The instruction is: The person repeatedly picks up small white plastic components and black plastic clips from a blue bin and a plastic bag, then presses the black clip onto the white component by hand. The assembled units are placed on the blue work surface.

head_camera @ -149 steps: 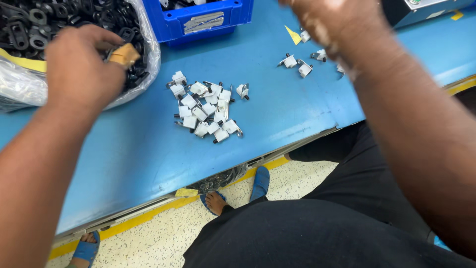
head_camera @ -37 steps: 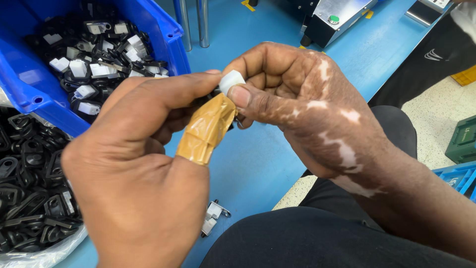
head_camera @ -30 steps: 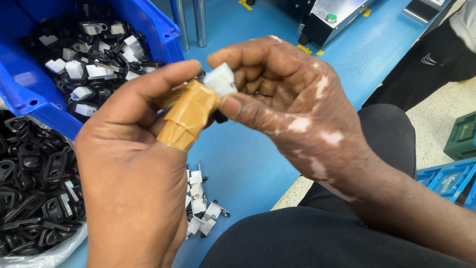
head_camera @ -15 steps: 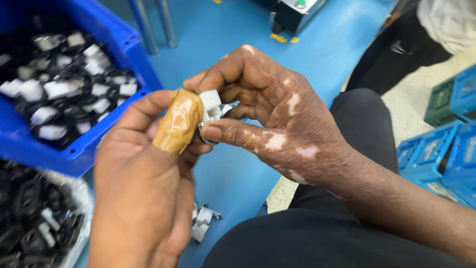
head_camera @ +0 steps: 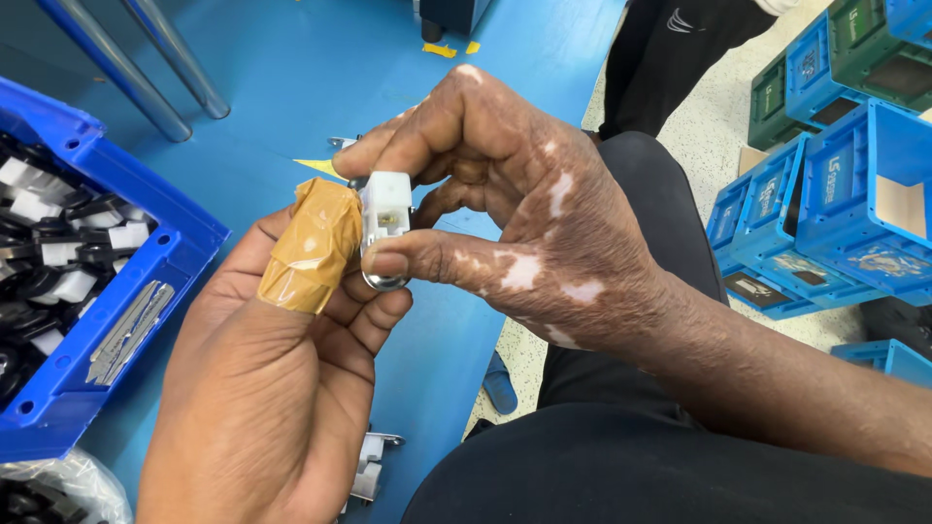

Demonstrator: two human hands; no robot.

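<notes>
A small white plastic part [head_camera: 385,209] with a metal ring at its lower end stands upright, long axis vertical, held between both hands above the blue bench [head_camera: 320,87]. The right hand [head_camera: 515,213] pinches it — thumb below, forefinger arched over the top. The left hand [head_camera: 262,388] presses its tan-taped thumb [head_camera: 313,245] against the part's left side, fingers curled beneath. A blue bin [head_camera: 116,291] of black and white parts sits left — more loose parts [head_camera: 369,466] lie below.
</notes>
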